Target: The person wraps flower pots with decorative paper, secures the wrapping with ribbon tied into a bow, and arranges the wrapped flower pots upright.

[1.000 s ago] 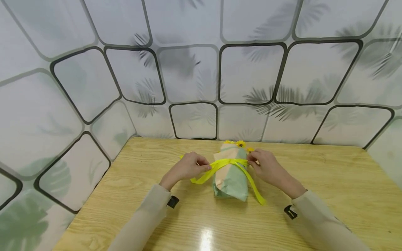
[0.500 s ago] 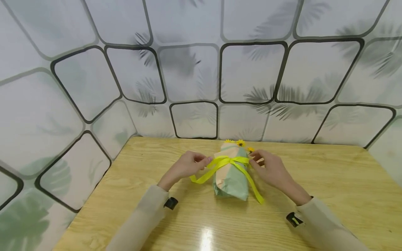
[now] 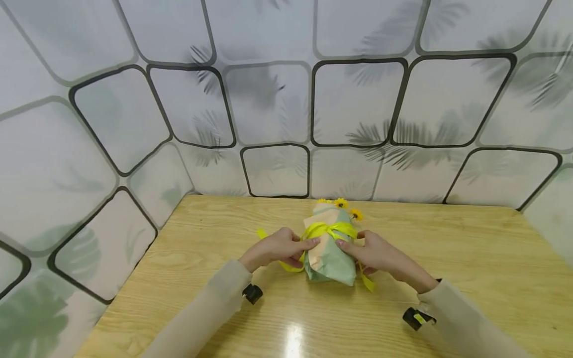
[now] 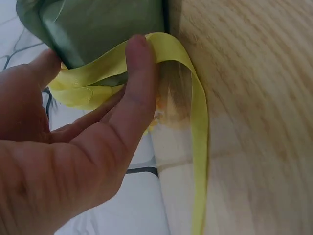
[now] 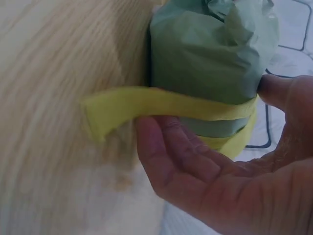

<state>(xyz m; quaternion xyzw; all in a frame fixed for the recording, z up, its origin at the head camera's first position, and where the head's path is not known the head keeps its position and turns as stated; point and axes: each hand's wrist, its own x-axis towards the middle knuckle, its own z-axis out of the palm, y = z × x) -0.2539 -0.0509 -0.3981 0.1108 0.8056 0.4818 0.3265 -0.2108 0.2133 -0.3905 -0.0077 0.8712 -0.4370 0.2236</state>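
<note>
A small bouquet in green and peach wrapping paper (image 3: 334,263) lies on the table, its yellow flowers (image 3: 341,203) pointing away. Round its middle runs a yellow ribbon (image 3: 331,228) tied in a bow. My left hand (image 3: 283,245) holds the bouquet's left side, thumb on top of the paper; in the left wrist view its fingers lie against the ribbon (image 4: 199,122), whose tail hangs down past them. My right hand (image 3: 380,252) holds the opposite side, thumb also on top. One ribbon tail (image 5: 122,105) sticks out over its fingers in the right wrist view.
The wooden table (image 3: 224,308) reaches back to a patterned wall covering (image 3: 277,171), with the bouquet near the back edge. A dark wrist device (image 3: 252,294) sits at the left cuff and another dark device (image 3: 414,318) at the right.
Both hands have left the ribbon loops and come lower and inward onto the bouquet's sides, thumbs now on the paper. The bow sits in place; the bouquet has hardly moved.
</note>
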